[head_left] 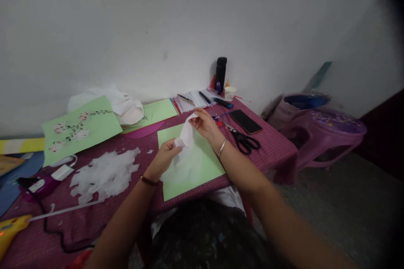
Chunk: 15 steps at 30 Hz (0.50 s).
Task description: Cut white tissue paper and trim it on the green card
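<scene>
While both hands are busy with one soft, filmy white tissue [189, 157], the left hand [166, 157] has its grip pinched narrow on a gathered fold, thumb on top, and the right hand [204, 124] grips a raised upper corner between thumb and fingertips. The thin, see-through tissue hangs over a smooth, flat green sheet [211, 170] near the front edge of the tabletop [273, 143]; whether its lower part touches the sheet is hard to tell. A wrinkled, finely checked plum cloth [285, 155] covers the surface. Left of the hands lies a loose, flaky heap of white scraps [104, 174], small and angular, and behind it a stiff green card [80, 128] bears a branch of puffy white and red blossoms with dark leaves. A thin, pale, straight stick [65, 210] runs out from the yellow glue gun [12, 229], past a looping black cord [58, 233]. Beside the right forearm rest black-handled scissors [243, 138] with rounded loops, and just behind them a glossy, rectangular phone [245, 121]. Farther back, a tall black cylindrical bottle [221, 71] stands upright near a pale cup [230, 92].
</scene>
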### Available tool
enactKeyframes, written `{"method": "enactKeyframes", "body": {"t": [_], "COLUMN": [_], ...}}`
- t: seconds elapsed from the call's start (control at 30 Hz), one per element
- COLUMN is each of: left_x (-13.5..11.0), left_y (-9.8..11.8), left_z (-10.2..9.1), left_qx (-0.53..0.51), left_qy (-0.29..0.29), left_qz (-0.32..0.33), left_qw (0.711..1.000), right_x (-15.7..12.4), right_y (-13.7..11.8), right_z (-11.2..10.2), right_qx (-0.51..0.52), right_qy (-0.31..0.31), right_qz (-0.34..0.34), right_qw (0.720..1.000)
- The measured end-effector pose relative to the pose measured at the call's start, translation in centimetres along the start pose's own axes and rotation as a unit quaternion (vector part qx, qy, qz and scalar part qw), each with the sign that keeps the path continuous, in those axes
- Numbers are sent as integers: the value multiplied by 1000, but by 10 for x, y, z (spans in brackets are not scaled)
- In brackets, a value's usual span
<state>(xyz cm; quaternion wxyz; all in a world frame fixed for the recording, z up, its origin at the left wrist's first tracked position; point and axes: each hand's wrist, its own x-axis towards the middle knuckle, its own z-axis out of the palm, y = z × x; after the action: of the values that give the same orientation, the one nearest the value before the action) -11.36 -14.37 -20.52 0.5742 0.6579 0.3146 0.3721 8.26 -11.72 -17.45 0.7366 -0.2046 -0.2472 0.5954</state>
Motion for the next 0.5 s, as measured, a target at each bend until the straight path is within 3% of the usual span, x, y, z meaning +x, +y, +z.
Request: {"method": "enactKeyframes", "body": {"t": [0.17, 0.3, 0.5], "left_x": [0, 0, -2], "left_y": [9, 18, 29], "left_z": [-8, -16, -31], "left_qx": [-138, -204, -343], "left_qy": [29, 82, 178], "left_qz": [-40, -32, -34], "left_qw": [989, 975, 922], "right_x": [5, 7, 10], "right_y": [-5, -4, 0], "right_z": [-6, -9, -14], "right_qx": [15, 14, 8], "right_qy": [23, 33, 46], "right_qz": [-3, -3, 2], "right_qw": [1000, 999, 999]}}
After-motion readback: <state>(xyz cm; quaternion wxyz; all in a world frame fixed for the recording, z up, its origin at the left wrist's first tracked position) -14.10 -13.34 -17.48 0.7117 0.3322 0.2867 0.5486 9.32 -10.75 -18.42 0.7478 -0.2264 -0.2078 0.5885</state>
